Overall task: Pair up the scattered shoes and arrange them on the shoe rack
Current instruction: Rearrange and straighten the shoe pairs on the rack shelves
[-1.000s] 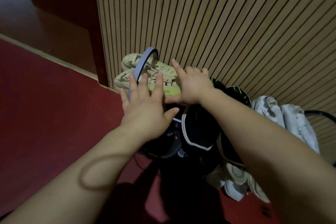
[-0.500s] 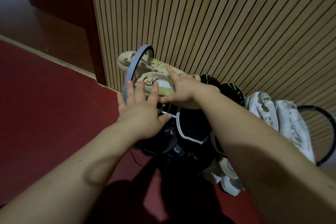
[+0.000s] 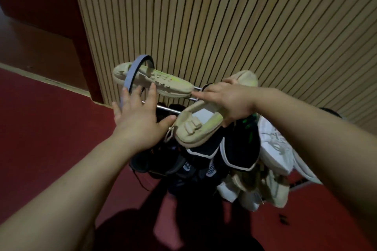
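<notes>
One cream sneaker with a yellow-green streak (image 3: 155,80) lies on the top bars of the shoe rack (image 3: 130,79), against the slatted wall. Its mate (image 3: 195,126) is lifted off the rack, sole turned up, gripped around the middle by my right hand (image 3: 226,100). Fingers spread, my left hand (image 3: 138,114) hovers by the rack's grey-blue hoop end, holding nothing. Black shoes with white trim (image 3: 206,149) and white shoes (image 3: 275,149) sit on lower levels.
The ribbed wooden wall (image 3: 224,16) stands right behind the rack. Dark red floor (image 3: 51,128) spreads to the left and front. More pale shoes (image 3: 255,191) crowd the bottom right of the rack. A dark red wall corner (image 3: 81,47) stands left of the slats.
My right hand has lifted one cream sneaker off the top bars and turned it sole up, toward the right. My left hand has come off the shoes and spread its fingers.
</notes>
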Tool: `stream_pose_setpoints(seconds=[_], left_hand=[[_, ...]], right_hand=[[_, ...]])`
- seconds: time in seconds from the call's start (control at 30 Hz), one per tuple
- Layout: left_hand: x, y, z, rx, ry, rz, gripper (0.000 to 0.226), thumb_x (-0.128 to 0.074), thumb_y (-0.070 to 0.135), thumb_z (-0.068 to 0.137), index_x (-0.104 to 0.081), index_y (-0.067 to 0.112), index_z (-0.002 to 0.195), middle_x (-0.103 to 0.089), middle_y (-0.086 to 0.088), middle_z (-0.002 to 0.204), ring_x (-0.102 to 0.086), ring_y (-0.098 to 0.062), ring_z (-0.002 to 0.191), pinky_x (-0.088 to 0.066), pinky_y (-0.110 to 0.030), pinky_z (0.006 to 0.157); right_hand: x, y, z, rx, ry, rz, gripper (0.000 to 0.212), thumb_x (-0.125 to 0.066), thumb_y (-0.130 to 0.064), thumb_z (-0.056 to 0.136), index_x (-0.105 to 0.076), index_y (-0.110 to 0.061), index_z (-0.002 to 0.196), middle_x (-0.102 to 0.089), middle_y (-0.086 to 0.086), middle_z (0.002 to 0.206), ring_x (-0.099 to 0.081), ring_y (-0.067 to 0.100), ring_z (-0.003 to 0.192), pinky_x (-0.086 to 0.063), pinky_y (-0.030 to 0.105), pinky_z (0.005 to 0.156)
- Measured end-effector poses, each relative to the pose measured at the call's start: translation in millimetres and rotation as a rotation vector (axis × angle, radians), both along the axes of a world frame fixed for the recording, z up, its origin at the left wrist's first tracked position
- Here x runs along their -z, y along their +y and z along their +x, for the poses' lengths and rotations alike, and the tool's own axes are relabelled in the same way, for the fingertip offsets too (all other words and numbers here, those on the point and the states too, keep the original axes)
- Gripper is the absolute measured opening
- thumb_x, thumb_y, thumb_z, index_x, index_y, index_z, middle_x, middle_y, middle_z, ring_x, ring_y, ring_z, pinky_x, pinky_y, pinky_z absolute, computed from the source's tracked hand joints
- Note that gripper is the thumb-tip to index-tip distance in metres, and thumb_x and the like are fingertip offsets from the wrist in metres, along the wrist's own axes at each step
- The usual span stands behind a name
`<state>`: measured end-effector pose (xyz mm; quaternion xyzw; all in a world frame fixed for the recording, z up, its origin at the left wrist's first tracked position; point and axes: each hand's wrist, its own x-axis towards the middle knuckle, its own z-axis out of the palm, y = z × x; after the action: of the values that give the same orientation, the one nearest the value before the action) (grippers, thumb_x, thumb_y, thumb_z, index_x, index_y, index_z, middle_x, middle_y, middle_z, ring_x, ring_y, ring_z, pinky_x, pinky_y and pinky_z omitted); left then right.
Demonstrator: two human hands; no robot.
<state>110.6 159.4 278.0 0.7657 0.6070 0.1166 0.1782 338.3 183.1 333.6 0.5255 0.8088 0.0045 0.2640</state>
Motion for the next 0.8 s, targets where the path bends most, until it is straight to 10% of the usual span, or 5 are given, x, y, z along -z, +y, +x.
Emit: stream_pose_setpoints(seconds=[0.27,0.57,0.8], left_hand=[[25,-12,39,0.232,0.158,-0.084,0.088,-0.042,0.069,0.083,0.0,0.031,0.151,0.009,-0.007,0.158,0.02,-0.031,0.143,0.008,-0.054,0.113],[33,-18,63,0.222,-0.2,-0.058,0.06,-0.064,0.051,0.079,-0.047,0.033,0.134,-0.017,-0.005,0.153,-0.005,-0.026,0.145,-0.006,-0.051,0.117],[29,-23,78,0.401,-0.075,-0.16,0.062,-0.056,0.059,0.082,-0.037,0.044,0.139,0.006,0.001,0.158,0.021,-0.028,0.143,0.016,-0.053,0.111]], right_hand=[[21,-28,28,0.138,0.065,-0.095,0.106,-0.072,-0.046,0.076,0.004,-0.037,0.15,0.0,-0.003,0.16,0.004,0.021,0.146,-0.005,0.05,0.116],[10,-26,14,-0.037,-0.129,-0.033,0.088,-0.069,-0.044,0.079,-0.016,-0.032,0.149,-0.033,0.001,0.145,-0.03,0.022,0.137,-0.015,0.046,0.114],[3,-35,40,-0.02,-0.379,-0.188,0.083,-0.061,-0.029,0.088,-0.005,-0.036,0.15,-0.011,-0.001,0.156,-0.01,0.021,0.145,-0.014,0.044,0.114]])
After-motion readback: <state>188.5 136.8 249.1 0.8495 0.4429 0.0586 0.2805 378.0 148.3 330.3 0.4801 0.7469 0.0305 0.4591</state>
